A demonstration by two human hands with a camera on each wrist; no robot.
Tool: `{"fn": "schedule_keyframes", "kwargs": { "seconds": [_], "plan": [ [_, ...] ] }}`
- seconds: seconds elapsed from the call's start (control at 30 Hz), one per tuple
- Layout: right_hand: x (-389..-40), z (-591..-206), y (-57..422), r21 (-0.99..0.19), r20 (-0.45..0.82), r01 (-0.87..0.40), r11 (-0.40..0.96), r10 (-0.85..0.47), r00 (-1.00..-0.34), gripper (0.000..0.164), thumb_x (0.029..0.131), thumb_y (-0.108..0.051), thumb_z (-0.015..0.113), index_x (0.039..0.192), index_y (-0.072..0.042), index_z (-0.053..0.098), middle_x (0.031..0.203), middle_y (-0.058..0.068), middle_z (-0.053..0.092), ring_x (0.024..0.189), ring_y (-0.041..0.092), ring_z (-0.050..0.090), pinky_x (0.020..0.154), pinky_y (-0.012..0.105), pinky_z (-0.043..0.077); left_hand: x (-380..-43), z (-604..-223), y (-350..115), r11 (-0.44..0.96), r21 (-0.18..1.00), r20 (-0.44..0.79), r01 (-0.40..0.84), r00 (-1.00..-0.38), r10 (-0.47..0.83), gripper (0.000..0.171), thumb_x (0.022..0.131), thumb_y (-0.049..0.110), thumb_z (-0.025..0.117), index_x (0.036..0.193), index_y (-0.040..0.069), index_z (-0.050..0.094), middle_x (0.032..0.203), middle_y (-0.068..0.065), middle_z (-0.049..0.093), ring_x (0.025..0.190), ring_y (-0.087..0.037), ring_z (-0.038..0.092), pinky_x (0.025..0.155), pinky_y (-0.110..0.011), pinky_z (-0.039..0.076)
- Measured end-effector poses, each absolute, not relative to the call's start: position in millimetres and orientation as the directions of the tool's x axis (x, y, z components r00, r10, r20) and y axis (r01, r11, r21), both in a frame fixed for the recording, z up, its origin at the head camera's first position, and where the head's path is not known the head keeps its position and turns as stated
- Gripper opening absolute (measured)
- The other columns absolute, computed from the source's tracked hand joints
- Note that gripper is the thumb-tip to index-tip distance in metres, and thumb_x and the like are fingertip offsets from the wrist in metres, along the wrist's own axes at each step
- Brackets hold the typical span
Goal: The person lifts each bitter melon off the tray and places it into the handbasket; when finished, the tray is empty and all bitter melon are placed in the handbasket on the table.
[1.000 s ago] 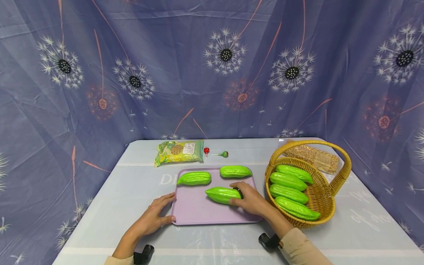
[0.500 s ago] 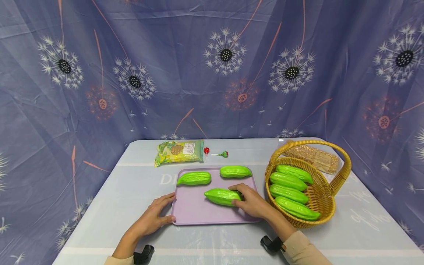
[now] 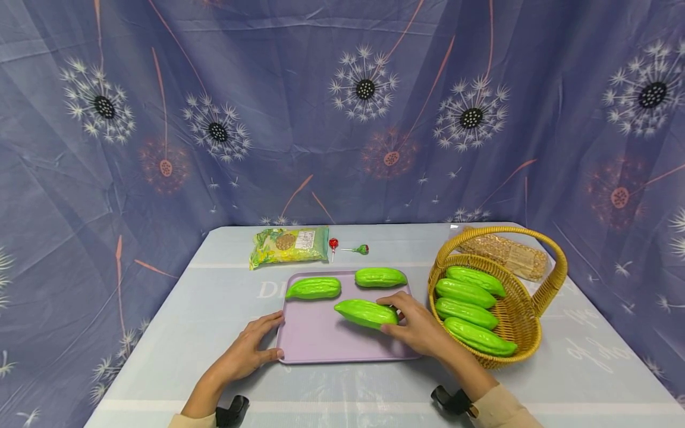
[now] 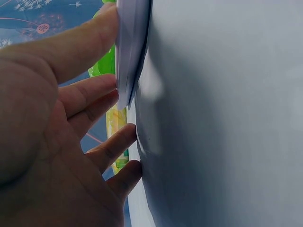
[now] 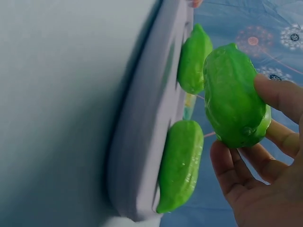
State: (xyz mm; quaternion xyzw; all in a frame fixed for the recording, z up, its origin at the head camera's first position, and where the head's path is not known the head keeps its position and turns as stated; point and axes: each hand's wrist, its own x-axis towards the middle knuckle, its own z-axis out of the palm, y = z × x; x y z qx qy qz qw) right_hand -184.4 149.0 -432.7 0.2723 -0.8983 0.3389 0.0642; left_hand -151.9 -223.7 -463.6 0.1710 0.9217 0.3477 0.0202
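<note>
Gourd point(image 3: 366, 313): glossy bright green, ridged and lumpy like a bitter gourd, one end drawn to a point and the other blunt; it is held tilted just above the tray, toward its right side.
Right hand point(image 3: 420, 327): grasping that gourd by its blunt end, thumb on the near side and fingers curled round the far side.
Left hand point(image 3: 247, 351): gripping nothing, fingers spread loosely, with thumb and fingertips against the tray's left edge.
Tray point(image 3: 316, 342): smooth matte lilac, a rounded rectangle with a low raised rim. Along its far edge lie a left gourd point(image 3: 314, 288) and a far-right gourd point(image 3: 380, 277), well apart from each other.
Basket point(image 3: 527, 333): honey-coloured woven wicker, round, with a thick braided handle arching over it (a rather handsome thing). Four gourds point(image 3: 464, 292) lie in a slanting row along its left half.
Packets: a crinkled green-and-yellow bag point(image 3: 289, 245) beyond the tray; a see-through bag of golden grains point(image 3: 527, 263) behind the basket.
Sweets: a red lollipop point(image 3: 333, 243) and a green lollipop point(image 3: 364, 249), round-headed on thin sticks, beside the crinkled bag.
Cloths: a pale, faintly lettered tablecloth point(image 3: 187, 309) and a creased blue-violet curtain point(image 3: 299, 119) printed with dandelions.
</note>
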Motion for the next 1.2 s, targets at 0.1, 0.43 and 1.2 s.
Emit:
{"fn": "schedule_keyframes", "kwargs": {
  "seconds": [0.1, 0.43, 1.2],
  "plan": [
    [-180.8, -427.9, 153.5, -0.555, 0.335, -0.556, 0.619, -0.445, -0.83, 0.047, 0.078, -0.022, 0.076, 0.122, -0.016, 0.06, 0.109, -0.003, 0.061, 0.089, 0.009, 0.056, 0.074, 0.027, 0.052, -152.0, -463.9, -224.1, 0.696, 0.653, 0.079, 0.298, -0.941, 0.329, 0.068, 0.078, 0.035, 0.074, 0.135, 0.006, 0.051, 0.148, -0.009, 0.042, 0.135, -0.039, 0.035, 0.107, -0.061, 0.028],
    [-168.1, -413.5, 175.4, -0.548, 0.359, -0.534, 0.644, -0.396, -0.845, 0.05, 0.077, -0.026, 0.078, 0.123, -0.021, 0.06, 0.11, -0.008, 0.059, 0.086, 0.002, 0.054, 0.073, 0.028, 0.051, -152.2, -463.8, -224.7, 0.694, 0.657, 0.073, 0.295, -0.941, 0.33, 0.068, 0.078, 0.035, 0.073, 0.135, 0.005, 0.05, 0.148, -0.009, 0.042, 0.135, -0.039, 0.035, 0.107, -0.062, 0.027],
    [-144.3, -398.5, 248.2, -0.412, 0.503, -0.467, 0.782, -0.232, -0.833, 0.054, 0.071, -0.021, 0.082, 0.121, -0.021, 0.062, 0.109, -0.009, 0.059, 0.081, -0.004, 0.049, 0.066, 0.02, 0.046, -152.5, -465.5, -225.1, 0.698, 0.64, 0.1, 0.321, -0.936, 0.338, 0.068, 0.078, 0.035, 0.073, 0.134, 0.005, 0.051, 0.147, -0.009, 0.043, 0.133, -0.039, 0.037, 0.105, -0.062, 0.029]
  ]
}}
